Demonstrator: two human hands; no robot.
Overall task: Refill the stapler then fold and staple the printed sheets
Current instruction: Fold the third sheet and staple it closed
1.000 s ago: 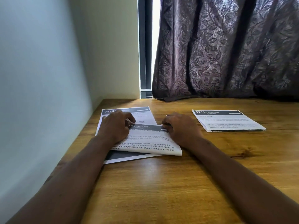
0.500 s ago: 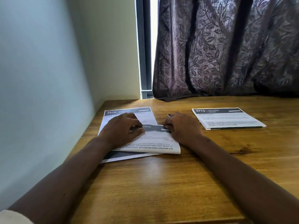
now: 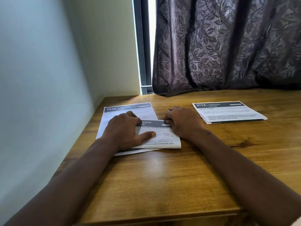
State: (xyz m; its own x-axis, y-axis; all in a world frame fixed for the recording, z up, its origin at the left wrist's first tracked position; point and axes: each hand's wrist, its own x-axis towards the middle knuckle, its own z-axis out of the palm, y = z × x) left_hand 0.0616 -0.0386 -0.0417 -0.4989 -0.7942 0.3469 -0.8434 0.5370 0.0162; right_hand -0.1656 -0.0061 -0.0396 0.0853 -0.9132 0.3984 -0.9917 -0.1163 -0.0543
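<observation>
Since a second ago, the left hand had slid rightwards and flattened out. It lay palm down on the folded sheet, fingers spread over the upper edge and thumb stretched right across the print. The right hand had kept its place at the sheet's top right corner. Its fingers were bent with the tips on the paper, but whether they pinched the corner or only pressed on it could not be told.

The folded sheet lay near the left side of the wooden table, askew on an unfolded sheet headed 3410. A folded set headed 2713 lay well apart to the right. A small metal tip showed just beyond the right hand; what it was could not be told, and no stapler was plainly visible.

The main risk seemed to be a crooked crease. Pressing before the edges matched would fix the error. The loose sheet underneath could also slide or wrinkle under the left palm, dragging the top sheet with it.
</observation>
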